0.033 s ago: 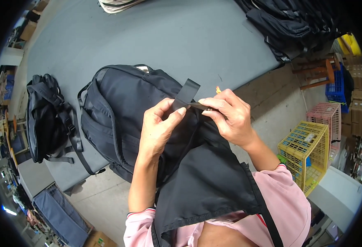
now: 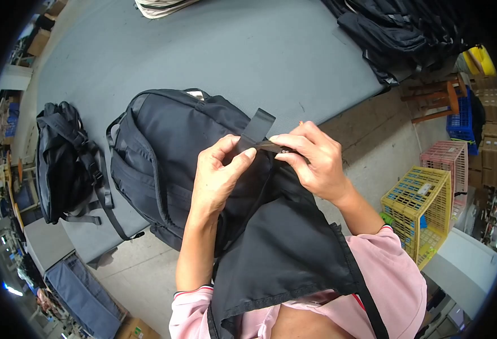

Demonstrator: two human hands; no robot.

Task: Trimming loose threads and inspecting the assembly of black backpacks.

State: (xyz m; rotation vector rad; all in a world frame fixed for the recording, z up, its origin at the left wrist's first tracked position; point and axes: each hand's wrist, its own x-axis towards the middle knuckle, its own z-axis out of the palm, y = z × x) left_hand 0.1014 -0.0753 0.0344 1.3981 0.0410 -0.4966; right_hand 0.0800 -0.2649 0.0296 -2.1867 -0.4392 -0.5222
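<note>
A black backpack lies on the grey table's near edge, in front of me. A short black webbing strap sticks up from its right side. My left hand is closed, pinching this strap between thumb and index finger. Just to the right, my right hand is closed around small dark thread snips. Their pointed tip is at the strap, beside my left fingertips; the fingers cover most of the tool. Whether the blades touch the webbing I cannot tell.
Another black backpack with dangling straps lies at the table's left edge. Black bags are heaped at the far right, and a beige bag is at the far edge. Yellow and pink crates and a wooden stool stand to the right.
My right hand has shifted slightly left, and the snips have turned a little in its fingers. Less of their orange end shows above the knuckles. The left hand and backpack stay put.
</note>
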